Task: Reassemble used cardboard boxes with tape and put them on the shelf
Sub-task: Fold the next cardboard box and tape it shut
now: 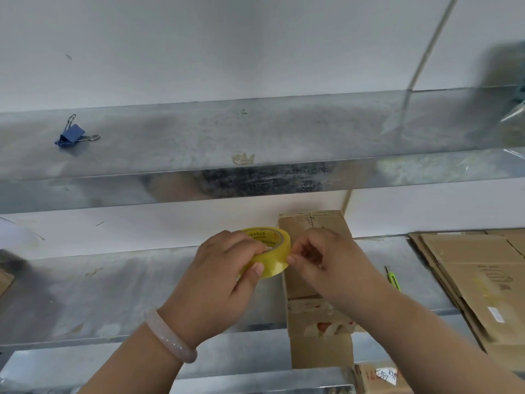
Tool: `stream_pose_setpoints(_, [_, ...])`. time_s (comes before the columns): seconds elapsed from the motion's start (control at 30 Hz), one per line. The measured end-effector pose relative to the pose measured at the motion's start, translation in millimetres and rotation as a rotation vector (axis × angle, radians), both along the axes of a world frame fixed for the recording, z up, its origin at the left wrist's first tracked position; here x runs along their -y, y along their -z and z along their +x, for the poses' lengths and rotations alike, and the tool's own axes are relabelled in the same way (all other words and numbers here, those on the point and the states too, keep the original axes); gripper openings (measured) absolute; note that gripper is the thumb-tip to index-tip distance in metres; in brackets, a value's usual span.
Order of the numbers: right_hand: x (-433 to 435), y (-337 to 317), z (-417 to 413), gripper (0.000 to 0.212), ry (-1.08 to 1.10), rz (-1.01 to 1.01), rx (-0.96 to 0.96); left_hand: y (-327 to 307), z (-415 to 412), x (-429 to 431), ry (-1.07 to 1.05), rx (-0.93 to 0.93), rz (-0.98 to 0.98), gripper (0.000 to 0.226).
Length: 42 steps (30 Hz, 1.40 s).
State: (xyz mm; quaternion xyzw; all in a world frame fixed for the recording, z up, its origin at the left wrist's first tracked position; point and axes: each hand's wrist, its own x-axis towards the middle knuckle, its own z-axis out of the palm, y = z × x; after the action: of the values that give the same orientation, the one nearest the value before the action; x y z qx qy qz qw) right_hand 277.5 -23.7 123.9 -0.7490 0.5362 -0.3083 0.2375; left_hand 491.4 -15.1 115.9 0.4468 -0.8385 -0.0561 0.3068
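My left hand (224,277) grips a roll of clear yellow tape (271,258) in front of the lower metal shelf (113,294). My right hand (321,260) pinches at the roll's right edge with thumb and fingertips. Under the hands a folded cardboard box (315,317) lies on the lower shelf, with old tape on its flaps and its near end past the shelf's front edge. A stack of flattened cardboard boxes (483,280) lies on the same shelf at the right.
The upper metal shelf (199,137) holds a blue binder clip (72,135) at the left and a scrap of tape (243,158) near its front edge. A green utility knife (393,278) lies between the box and the flat stack. A white wall stands behind.
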Motion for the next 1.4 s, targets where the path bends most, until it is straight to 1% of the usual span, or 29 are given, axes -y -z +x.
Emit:
stream_pose_setpoints(0.13, [-4.4, -1.1, 0.8, 0.014, 0.065, 0.086, 0.138, -1.4, 8.3, 2.2, 0.054, 0.016, 0.035, 0.030])
stream_pose_setpoints(0.27, [-14.2, 2.2, 4.3, 0.011, 0.151, 0.156, 0.253, -0.6, 17.7, 4.4, 0.068, 0.025, 0.083, 0.036])
stream_pose_setpoints(0.4, [-25.0, 2.0, 11.3, 0.012, 0.187, 0.113, 0.279, -3.4, 22.3, 2.7, 0.077, 0.032, 0.142, 0.048])
stream_pose_setpoints(0.53, [-31.5, 0.7, 14.4, 0.010, 0.201, 0.119, 0.300, -7.1, 23.7, 2.3, 0.078, 0.044, 0.205, 0.056])
stream_pose_setpoints(0.63, [-35.1, -4.3, 12.8, 0.012, 0.212, 0.113, 0.361, -10.0, 24.1, 4.2, 0.054, 0.144, 0.247, 0.060])
stream_pose_setpoints(0.7, [-37.8, -9.2, 11.5, 0.010, 0.194, 0.114, 0.364, -11.7, 24.1, 4.5, 0.022, 0.194, 0.262, 0.066])
stream_pose_setpoints(0.8, [-40.7, -13.0, 8.4, 0.010, 0.189, 0.104, 0.365, -14.6, 23.2, 2.2, -0.025, 0.151, 0.307, 0.070])
stream_pose_setpoints(0.83, [-42.5, -13.8, 6.7, 0.010, 0.190, 0.100, 0.377, -14.9, 21.8, 0.7, -0.042, 0.152, 0.304, 0.072])
stream_pose_setpoints(0.9, [-46.0, -15.2, 2.4, 0.010, 0.181, 0.096, 0.415, -12.9, 19.3, -0.7, -0.072, 0.199, 0.200, 0.077])
stream_pose_setpoints(0.97, [-48.5, -15.8, -2.6, 0.012, 0.155, 0.110, 0.448, -12.1, 17.2, -0.3, -0.119, 0.246, 0.117, 0.094])
stream_pose_setpoints(1.03, [-50.0, -16.4, -7.8, 0.012, 0.132, 0.117, 0.472, -11.9, 13.4, -3.6, -0.162, 0.277, 0.142, 0.108])
stream_pose_setpoints(1.07, [-50.3, -16.6, -10.7, 0.011, 0.129, 0.117, 0.486, -10.2, 12.7, -5.2, -0.165, 0.284, 0.168, 0.108])
stream_pose_setpoints(1.1, [-50.0, -16.9, -14.1, 0.010, 0.134, 0.117, 0.506, -8.6, 12.5, -6.7, -0.161, 0.272, 0.200, 0.104])
stream_pose_setpoints(1.13, [-48.9, -17.4, -18.4, 0.009, 0.147, 0.117, 0.541, -6.0, 13.0, -7.7, -0.147, 0.210, 0.220, 0.094])
stream_pose_setpoints(1.2, [-45.3, -19.4, -30.8, 0.010, 0.162, 0.116, 0.671, 4.6, 17.6, -8.2, -0.082, -0.024, 0.234, 0.069])
stream_pose_setpoints(1.23, [-43.1, -21.7, -38.3, 0.013, 0.154, 0.111, 0.740, 12.7, 22.6, -8.4, -0.068, -0.099, 0.209, 0.059])
stream_pose_setpoints(1.27, [-40.4, -23.2, -46.6, 0.021, 0.137, 0.094, 0.788, 19.6, 27.6, -10.2, -0.076, -0.125, 0.184, 0.051])
stream_pose_setpoints(1.3, [-38.3, -23.5, -54.8, 0.029, 0.119, 0.082, 0.798, 25.1, 31.8, -13.6, -0.097, -0.134, 0.183, 0.049])
stream_pose_setpoints(1.33, [-37.3, -23.1, -61.7, 0.032, 0.105, 0.075, 0.791, 28.8, 34.2, -18.0, -0.117, -0.144, 0.197, 0.050])
stream_pose_setpoints(1.4, [-35.8, -18.3, -73.1, 0.028, 0.089, 0.078, 0.788, 31.8, 34.9, -26.2, -0.141, -0.172, 0.226, 0.055])
